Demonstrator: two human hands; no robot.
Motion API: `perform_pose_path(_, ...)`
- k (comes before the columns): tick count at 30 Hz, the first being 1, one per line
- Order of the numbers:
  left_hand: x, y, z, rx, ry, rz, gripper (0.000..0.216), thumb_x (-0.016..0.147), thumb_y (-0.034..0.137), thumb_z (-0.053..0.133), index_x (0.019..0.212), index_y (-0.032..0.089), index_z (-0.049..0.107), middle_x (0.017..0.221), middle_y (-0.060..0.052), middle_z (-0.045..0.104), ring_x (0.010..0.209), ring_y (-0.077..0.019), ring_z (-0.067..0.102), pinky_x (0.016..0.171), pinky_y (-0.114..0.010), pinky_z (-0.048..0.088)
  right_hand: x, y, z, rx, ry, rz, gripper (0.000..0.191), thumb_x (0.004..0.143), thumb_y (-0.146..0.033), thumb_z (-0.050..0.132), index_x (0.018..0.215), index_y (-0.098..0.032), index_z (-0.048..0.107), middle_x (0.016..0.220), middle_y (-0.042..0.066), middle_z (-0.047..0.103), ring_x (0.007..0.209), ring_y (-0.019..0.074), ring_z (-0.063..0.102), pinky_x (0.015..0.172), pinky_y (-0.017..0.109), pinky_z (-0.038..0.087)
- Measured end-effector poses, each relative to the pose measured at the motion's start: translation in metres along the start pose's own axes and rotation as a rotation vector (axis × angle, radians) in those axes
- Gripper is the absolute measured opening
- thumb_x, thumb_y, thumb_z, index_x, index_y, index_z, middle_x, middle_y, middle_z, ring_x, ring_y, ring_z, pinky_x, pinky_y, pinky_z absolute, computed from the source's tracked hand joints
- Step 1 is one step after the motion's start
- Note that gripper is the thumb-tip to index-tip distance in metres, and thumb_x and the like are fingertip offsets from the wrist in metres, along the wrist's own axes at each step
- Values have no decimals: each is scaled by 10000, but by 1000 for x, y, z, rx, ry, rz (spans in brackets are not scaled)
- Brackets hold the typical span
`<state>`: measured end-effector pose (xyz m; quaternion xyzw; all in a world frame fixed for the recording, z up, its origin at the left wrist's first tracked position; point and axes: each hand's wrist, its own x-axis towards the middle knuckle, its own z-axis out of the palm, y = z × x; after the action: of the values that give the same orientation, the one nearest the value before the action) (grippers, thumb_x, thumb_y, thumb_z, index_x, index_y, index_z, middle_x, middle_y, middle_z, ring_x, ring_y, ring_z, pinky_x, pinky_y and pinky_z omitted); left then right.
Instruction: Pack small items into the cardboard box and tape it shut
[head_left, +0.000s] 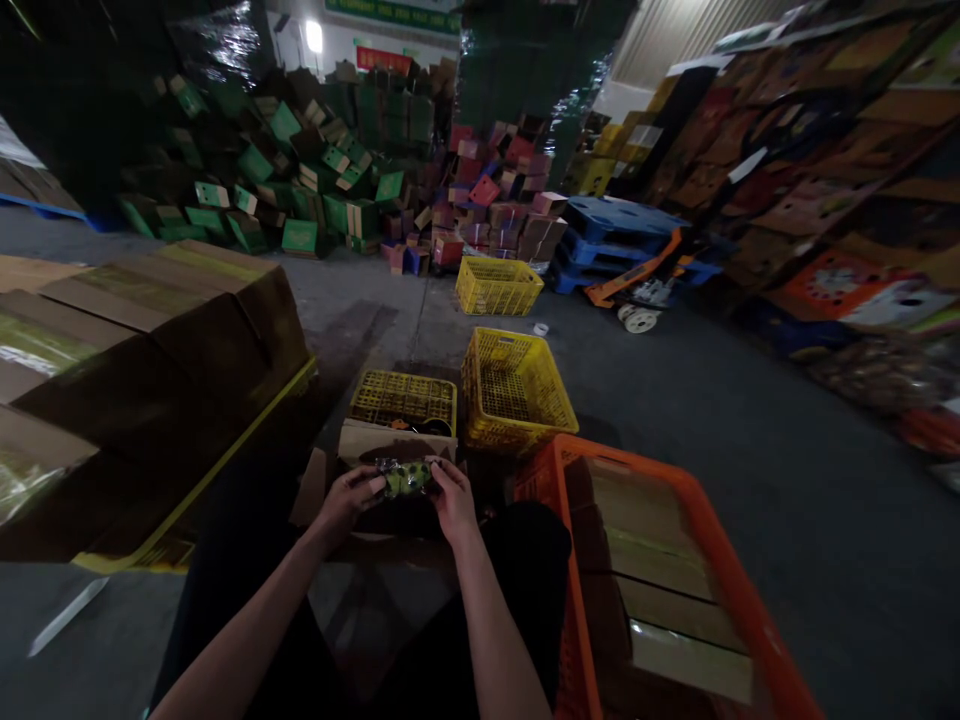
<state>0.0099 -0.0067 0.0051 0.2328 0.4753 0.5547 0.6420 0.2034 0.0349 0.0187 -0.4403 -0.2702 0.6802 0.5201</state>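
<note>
Between my two hands is a small green packet in shiny clear wrap (409, 478), with dark spots on it; its exact contents are too dim to make out. My left hand (354, 497) pinches its left end, thumb on top. At the other end, my right hand (451, 490) grips with thumb and fingers. The packet hangs over an open cardboard box (397, 440) that sits between my knees, flaps spread. The inside of the box is dark and mostly hidden by my hands.
Just beyond the box stand an upturned yellow crate (405, 397) and an open yellow crate (517, 385). On my right, an orange crate (660, 470) holds cardboard boxes. Large taped cartons (150, 330) rise at left. Farther off are blue pallets (622, 225) and an orange pallet jack (637, 280).
</note>
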Motion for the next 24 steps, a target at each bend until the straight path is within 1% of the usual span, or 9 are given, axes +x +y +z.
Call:
perform_pose_path(3,2,-2,-2,8,57,21,476,530,429,926,838,131,718,845,-50,723,814,-200,694,825,-328,565,-1,1,1,-3,4,-5,347,638,-401,853,908,-199,771,839,24,749,745,176,672,604,249,512)
perform_pose_path(8,6,-7,-5,98,120,75,462,571,468,895,841,135,723,812,-31,713,770,-180,680,749,-276,564,-2,2,3,12,27,10,356,627,-402,859,912,-206,778,853,25,759,784,192,686,651,274,534)
perform_pose_path(10,6,-7,-5,135,119,114,460,605,489,871,860,137,719,832,-32,711,784,-179,674,746,-265,557,-2,3,4,19,38,2,342,624,-395,857,899,-206,783,882,34,769,828,207,693,697,292,545)
perform_pose_path(14,5,-6,-3,145,72,156,428,679,497,825,894,146,707,858,-29,704,797,-175,661,759,-263,543,2,7,4,14,76,-6,322,618,-376,852,880,-200,786,936,54,779,916,234,694,771,314,545)
perform_pose_path(17,5,-7,-5,192,77,183,408,714,509,798,893,155,702,833,-16,698,759,-167,648,724,-248,522,4,8,1,15,82,34,311,608,-359,858,864,-199,780,901,53,773,894,232,691,736,300,542)
perform_pose_path(21,7,-8,-11,292,107,235,403,734,520,779,888,155,704,797,-15,683,715,-160,625,657,-222,482,2,5,-2,15,-28,97,337,625,-384,873,896,-218,761,885,21,738,835,196,668,657,275,540)
perform_pose_path(24,8,-9,-11,251,106,196,417,717,520,794,895,155,702,804,-21,683,719,-164,629,659,-229,488,0,4,-2,-6,-70,97,354,626,-404,882,887,-212,741,847,3,705,768,166,645,616,258,529)
